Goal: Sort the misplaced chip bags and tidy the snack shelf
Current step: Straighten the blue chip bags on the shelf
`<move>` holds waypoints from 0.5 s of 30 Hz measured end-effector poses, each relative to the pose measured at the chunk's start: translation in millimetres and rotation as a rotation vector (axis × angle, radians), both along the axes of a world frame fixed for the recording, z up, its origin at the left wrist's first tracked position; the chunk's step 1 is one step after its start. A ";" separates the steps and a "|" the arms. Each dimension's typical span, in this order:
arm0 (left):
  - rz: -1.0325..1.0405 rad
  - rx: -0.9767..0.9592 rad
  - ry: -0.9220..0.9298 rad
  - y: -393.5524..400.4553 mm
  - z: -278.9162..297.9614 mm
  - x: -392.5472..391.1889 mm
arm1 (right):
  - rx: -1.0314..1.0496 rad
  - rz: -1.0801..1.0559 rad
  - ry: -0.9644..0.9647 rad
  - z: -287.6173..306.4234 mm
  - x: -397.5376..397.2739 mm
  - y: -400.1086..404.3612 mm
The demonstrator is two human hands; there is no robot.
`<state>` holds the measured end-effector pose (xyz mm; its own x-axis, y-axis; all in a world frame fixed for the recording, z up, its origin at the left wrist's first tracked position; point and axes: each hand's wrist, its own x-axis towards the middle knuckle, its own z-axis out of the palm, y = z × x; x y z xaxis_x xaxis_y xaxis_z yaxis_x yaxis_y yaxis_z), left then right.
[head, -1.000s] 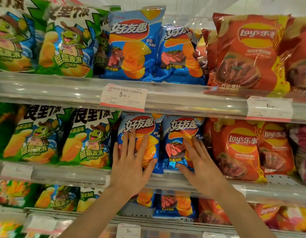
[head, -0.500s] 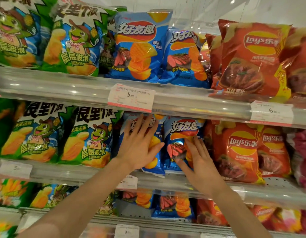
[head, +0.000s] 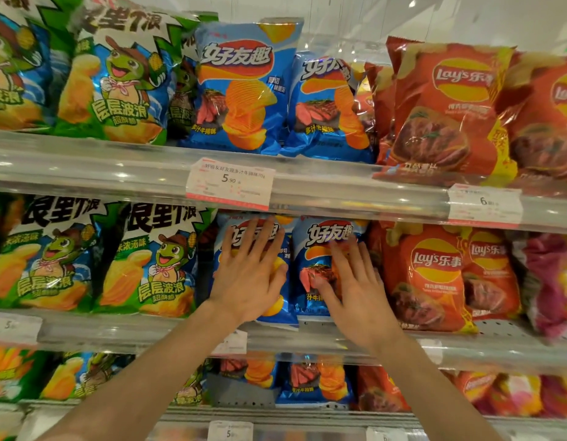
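Two blue chip bags stand side by side on the middle shelf (head: 339, 337). My left hand (head: 248, 275) lies flat, fingers spread, on the left blue bag (head: 283, 308). My right hand (head: 352, 291) presses with straight fingers on the right blue bag (head: 323, 246). Green chip bags (head: 148, 262) stand to the left of them. Red chip bags (head: 432, 275) stand to the right.
The upper shelf (head: 355, 192) carries the same green, blue (head: 244, 87) and red (head: 444, 113) bags, with a price tag (head: 229, 183) on its rail. A pink bag (head: 553, 278) sits at the far right. The lower shelf holds more bags.
My left hand has slid up from the shelf edge onto the left blue bag's front. My right hand stays on the right blue bag. The view has shifted down a little.
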<state>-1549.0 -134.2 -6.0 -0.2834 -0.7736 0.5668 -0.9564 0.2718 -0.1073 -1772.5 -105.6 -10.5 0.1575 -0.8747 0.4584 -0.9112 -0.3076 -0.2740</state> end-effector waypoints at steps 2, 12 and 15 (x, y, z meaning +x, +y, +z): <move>0.009 0.001 0.024 -0.6 0.3 -1.4 | 0.005 -0.028 0.003 2.9 10.0 -7.3; 0.005 -0.015 0.067 12.3 -0.4 9.9 | 0.105 -0.076 0.048 4.6 15.2 -0.7; 0.024 0.019 0.091 15.3 -8.2 19.8 | 0.001 -0.104 0.121 4.8 17.5 -0.5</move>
